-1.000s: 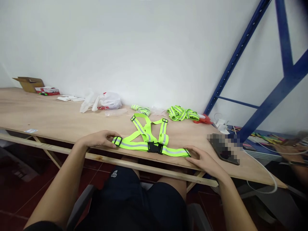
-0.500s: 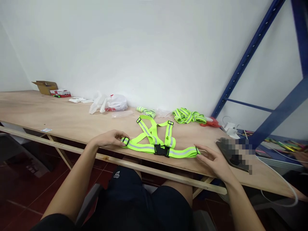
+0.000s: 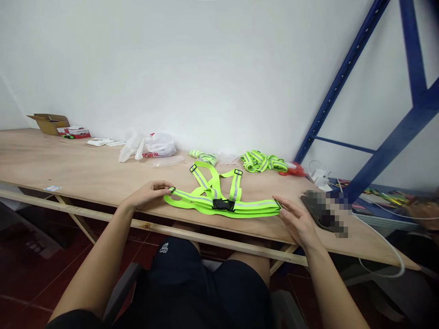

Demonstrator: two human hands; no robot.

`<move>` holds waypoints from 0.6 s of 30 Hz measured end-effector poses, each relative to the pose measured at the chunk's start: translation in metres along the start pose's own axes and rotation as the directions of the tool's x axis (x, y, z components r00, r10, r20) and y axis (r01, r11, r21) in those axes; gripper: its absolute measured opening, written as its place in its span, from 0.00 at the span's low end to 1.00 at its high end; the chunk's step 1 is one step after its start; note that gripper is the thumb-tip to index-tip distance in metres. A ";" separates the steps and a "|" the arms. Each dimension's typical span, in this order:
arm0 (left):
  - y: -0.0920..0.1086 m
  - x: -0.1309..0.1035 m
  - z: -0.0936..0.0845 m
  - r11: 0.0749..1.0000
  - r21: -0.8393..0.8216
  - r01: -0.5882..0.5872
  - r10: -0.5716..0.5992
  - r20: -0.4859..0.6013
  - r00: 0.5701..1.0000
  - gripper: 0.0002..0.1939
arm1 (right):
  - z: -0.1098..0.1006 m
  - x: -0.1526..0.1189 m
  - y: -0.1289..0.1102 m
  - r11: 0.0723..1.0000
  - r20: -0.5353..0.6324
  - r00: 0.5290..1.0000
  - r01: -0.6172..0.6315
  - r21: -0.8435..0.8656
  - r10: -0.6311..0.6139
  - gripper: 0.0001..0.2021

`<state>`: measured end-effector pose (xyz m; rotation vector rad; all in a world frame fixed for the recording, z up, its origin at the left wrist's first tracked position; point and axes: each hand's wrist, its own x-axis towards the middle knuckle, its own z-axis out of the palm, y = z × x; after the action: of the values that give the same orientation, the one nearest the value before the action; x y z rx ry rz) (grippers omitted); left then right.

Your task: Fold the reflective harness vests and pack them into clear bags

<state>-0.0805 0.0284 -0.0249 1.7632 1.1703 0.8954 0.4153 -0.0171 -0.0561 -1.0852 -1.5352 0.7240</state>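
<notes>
Head view: hi-vis harness [image 3: 236, 187] (yellow-green straps w/ grey stripes) is spread on the wooden table [image 3: 113, 178], its blk buckle [image 3: 222, 204] set midway along the near side. To the left of the buckle, waist strap [image 3: 255, 208] is pinched near a blk slider [image 3: 172, 189] by the L hand [image 3: 147, 193], mostly closed, thumb & fingertips together. To the right of the buckle, the other end is lightly held at the fingertips of the R hand [image 3: 298, 221], part-open, fingers curved.

Step in hand, as judged: waist strap is being straightened betw. both hands; at left of the buckle, upper layer is parted from lower. For the next move, even, light tension is prob. called for at both ends, so layers can be aligned w/o a twist.

Writing: red characters are printed on the wht plastic bag [image 3: 159, 146], behind & left of the buckle, but can't be read. Label [image 3: 52, 188], far left of the buckle, is too small; wht logo [image 3: 165, 247] on the shorts, nearer than the buckle, can't be read for sure.
</notes>
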 end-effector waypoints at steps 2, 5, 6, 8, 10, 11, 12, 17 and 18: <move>-0.001 0.000 -0.001 1.000 0.007 0.000 0.000 0.022 1.000 0.27 | 0.001 0.000 0.001 0.999 0.005 1.000 -0.011 0.032 0.011 0.31; 0.000 -0.003 -0.004 0.997 0.079 -0.007 0.003 0.045 0.999 0.25 | 0.001 -0.001 0.002 0.996 0.015 0.999 -0.045 0.073 0.044 0.31; 0.002 -0.005 -0.005 0.994 0.110 -0.008 0.002 0.053 0.999 0.25 | 0.001 -0.001 0.002 0.996 0.012 0.999 -0.051 0.075 0.051 0.30; 0.004 -0.008 -0.009 0.986 0.168 -0.006 -0.006 0.070 0.998 0.26 | -0.001 0.000 0.001 0.998 -0.001 0.999 -0.046 0.037 0.047 0.30; 0.005 -0.010 -0.012 0.978 0.211 0.005 -0.024 0.085 0.996 0.27 | -0.003 0.000 -0.003 0.998 0.011 1.000 -0.028 -0.057 0.029 0.30; 0.006 -0.010 -0.013 0.974 0.224 0.013 -0.034 0.090 0.995 0.27 | -0.004 0.000 -0.005 0.993 0.030 0.999 -0.018 -0.114 0.022 0.30; 0.006 -0.010 -0.014 0.972 0.232 0.020 -0.043 0.097 0.994 0.27 | -0.006 0.000 -0.008 0.985 0.056 0.998 -0.007 -0.173 0.017 0.30; 0.010 -0.010 -0.013 0.965 0.258 0.044 -0.082 0.141 0.987 0.27 | -0.015 -0.001 -0.021 0.925 0.194 0.981 0.057 -0.375 0.018 0.27; 0.011 -0.010 -0.012 0.963 0.265 0.047 -0.088 0.148 0.985 0.27 | -0.017 -0.002 -0.022 0.917 0.219 0.975 0.065 -0.393 0.024 0.26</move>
<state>-0.0904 0.0191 -0.0112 1.9511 1.2799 0.5678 0.4256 -0.0289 -0.0331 -1.3185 -1.9399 0.5397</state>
